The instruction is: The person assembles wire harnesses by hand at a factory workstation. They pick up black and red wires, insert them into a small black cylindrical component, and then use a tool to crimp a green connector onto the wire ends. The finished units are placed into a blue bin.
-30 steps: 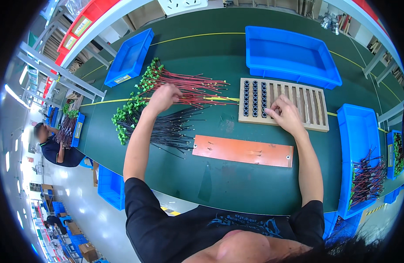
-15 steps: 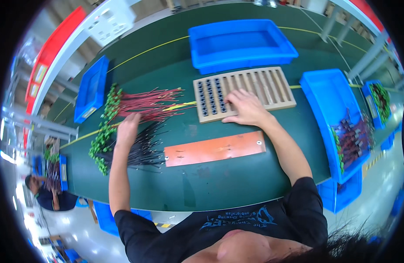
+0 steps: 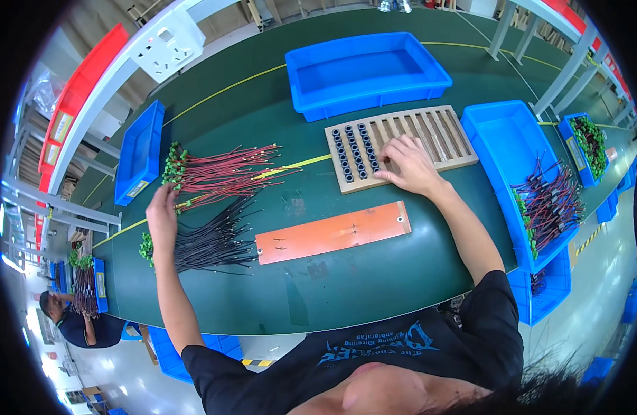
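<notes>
My left hand (image 3: 162, 216) is at the left of the bench, its bent fingertips at the green connector ends (image 3: 174, 160) of a spread of red wires (image 3: 225, 166). Whatever lies between those fingertips is hidden. Below it fans out a bundle of black wires (image 3: 211, 238), also with green ends. My right hand (image 3: 414, 166) grips a wooden slotted tray (image 3: 439, 164), its thumb near the front edge and its fingers curled over the slots. Three columns of short black cylindrical parts (image 3: 354, 153) fill the tray's left slots, just left of that hand.
An orange plate (image 3: 332, 233) lies on the green bench in front of me. Behind the tray stands a blue bin (image 3: 369, 97). To the right, another blue bin (image 3: 494, 149) holds wired parts (image 3: 550, 204). A narrow blue bin (image 3: 138, 153) stands far left, and a person (image 3: 80, 319) sits beyond.
My left hand has moved left from the middle of the wires to their green ends. The wooden tray has shifted right along with my right hand.
</notes>
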Motion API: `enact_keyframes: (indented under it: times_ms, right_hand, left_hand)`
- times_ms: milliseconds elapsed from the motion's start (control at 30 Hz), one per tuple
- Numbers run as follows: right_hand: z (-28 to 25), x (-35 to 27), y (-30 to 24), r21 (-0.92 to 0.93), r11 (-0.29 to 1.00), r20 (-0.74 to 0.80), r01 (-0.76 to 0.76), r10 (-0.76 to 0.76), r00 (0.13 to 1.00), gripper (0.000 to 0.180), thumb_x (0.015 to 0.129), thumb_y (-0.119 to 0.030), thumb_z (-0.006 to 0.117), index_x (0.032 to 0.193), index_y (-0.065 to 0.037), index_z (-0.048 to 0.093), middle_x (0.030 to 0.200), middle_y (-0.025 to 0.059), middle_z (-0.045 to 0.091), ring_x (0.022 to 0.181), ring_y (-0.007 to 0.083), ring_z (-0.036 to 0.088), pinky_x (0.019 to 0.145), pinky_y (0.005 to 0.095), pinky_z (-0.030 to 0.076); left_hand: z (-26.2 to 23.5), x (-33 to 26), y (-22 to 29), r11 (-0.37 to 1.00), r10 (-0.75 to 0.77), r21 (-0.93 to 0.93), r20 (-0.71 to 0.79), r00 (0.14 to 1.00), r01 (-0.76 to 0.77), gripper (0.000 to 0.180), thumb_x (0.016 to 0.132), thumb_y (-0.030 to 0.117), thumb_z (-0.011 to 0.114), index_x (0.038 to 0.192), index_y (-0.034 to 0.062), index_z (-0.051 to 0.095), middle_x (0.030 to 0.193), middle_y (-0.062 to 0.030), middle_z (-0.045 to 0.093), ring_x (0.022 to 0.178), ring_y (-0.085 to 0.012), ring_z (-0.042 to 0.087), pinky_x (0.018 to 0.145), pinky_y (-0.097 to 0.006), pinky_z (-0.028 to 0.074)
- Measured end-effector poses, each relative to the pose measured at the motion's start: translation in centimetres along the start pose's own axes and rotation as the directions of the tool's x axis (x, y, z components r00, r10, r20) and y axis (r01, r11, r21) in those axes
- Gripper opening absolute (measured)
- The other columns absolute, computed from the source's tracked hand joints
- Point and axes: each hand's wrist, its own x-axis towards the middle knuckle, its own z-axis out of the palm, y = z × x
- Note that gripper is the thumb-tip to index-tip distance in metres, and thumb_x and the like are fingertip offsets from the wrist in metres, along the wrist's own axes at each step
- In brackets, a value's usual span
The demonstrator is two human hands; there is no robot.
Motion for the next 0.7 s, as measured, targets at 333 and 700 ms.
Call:
enact_keyframes:
  times_ms: [333,700]
  right_hand:
    - [1.8,-1.4,-3.6,-0.142,0.99,-0.089,-0.007,-0.006,0.996,0.024,0.086,-0.018,0.077,0.094,-0.003,0.061,0.09,0.0134,0.06,0.088,0.0337,0.061,0.077,0.0453,0.052]
    - [2.4,-1.0,-3.0,0.141,0.99,-0.236,0.024,0.01,0.972,0.023,0.084,-0.011,0.079,0.092,-0.001,0.06,0.097,0.0147,0.062,0.088,0.0351,0.062,0.075,0.0446,0.051]
  left_hand:
    - [-12.1,1.0,-1.9,0.999,-0.029,-0.03,-0.585,0.81,0.015,0.019,0.097,0.01,0.068,0.112,0.0017,0.076,0.101,-0.0084,0.075,0.094,-0.0145,0.068,0.086,-0.028,0.051]
    - [-12.5,1.4,-9.2,0.89,-0.296,-0.452,-0.675,0.676,-0.062,0.024,0.102,0.012,0.064,0.117,-0.0061,0.072,0.104,-0.0111,0.076,0.095,-0.0134,0.07,0.088,-0.026,0.053]
